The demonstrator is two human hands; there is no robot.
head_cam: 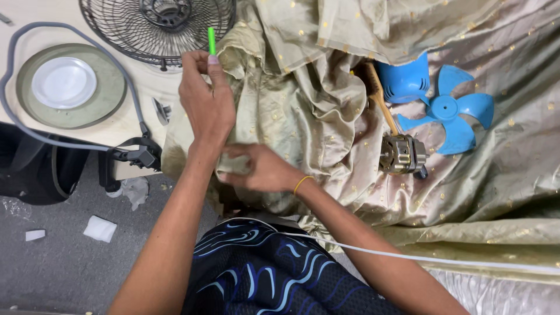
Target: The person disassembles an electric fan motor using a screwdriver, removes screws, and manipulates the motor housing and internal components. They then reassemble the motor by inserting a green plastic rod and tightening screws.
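Left hand (205,105) raised over the table edge, fingers pressed together pinching a thin green stick (212,39) that points upright. Right hand (259,169) lower, fingers curled onto the beige gold-dotted cloth (303,105) — pinching a fold of it. Wire fan grille (157,26) just behind the stick. Blue fan blade (446,111) and metal motor (402,154) lie on the cloth, well right. Round white-and-green disc (70,84) at left — grey cable (70,35) loops around it.

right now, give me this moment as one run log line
left hand: holds green stick | right hand: grips cloth | nearby: fan blade, motor, fan grille
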